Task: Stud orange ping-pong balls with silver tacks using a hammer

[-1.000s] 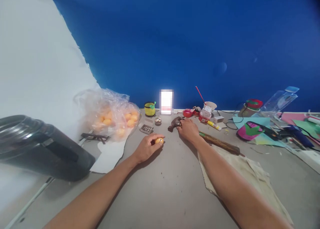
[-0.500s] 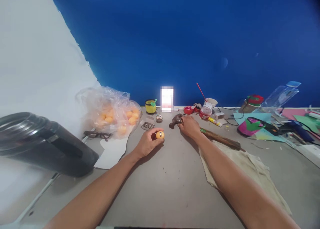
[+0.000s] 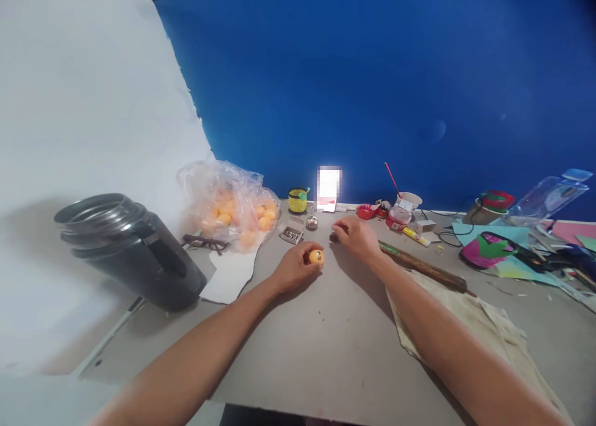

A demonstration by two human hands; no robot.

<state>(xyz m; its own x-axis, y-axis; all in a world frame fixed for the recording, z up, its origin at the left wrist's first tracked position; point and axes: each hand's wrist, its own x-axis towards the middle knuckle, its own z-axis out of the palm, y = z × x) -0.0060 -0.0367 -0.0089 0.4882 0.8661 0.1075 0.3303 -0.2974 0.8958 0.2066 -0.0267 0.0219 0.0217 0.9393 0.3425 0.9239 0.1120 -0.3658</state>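
Observation:
In my left hand (image 3: 295, 267) is a small orange ball (image 3: 316, 257), pinched between thumb and fingers, with a shiny metal stud on the side facing me. My right hand (image 3: 357, 235) is raised over a hammer, its fingers drawn together in front of the head. Whether anything is between those fingertips I cannot make out. The hammer handle (image 3: 423, 266) extends to the right under my wrist, while most of the head is hidden. Behind my left hand sit a small open box (image 3: 292, 234) of shiny metal bits and a silvery round ball (image 3: 311, 222).
Left: an open dark flask (image 3: 135, 252), folded glasses (image 3: 205, 243) and a clear bag (image 3: 228, 208) of orange balls. A yellow cup (image 3: 298, 200) stands by the blue wall. Right: a beige cloth (image 3: 475, 333), a glue stick (image 3: 416, 236), coloured paper (image 3: 526, 269) and a plastic bottle (image 3: 549, 196).
The view has shifted, so everything sits further right. My right hand has come up off the hammer head, fingers drawn together. My left hand keeps the ball, turned slightly.

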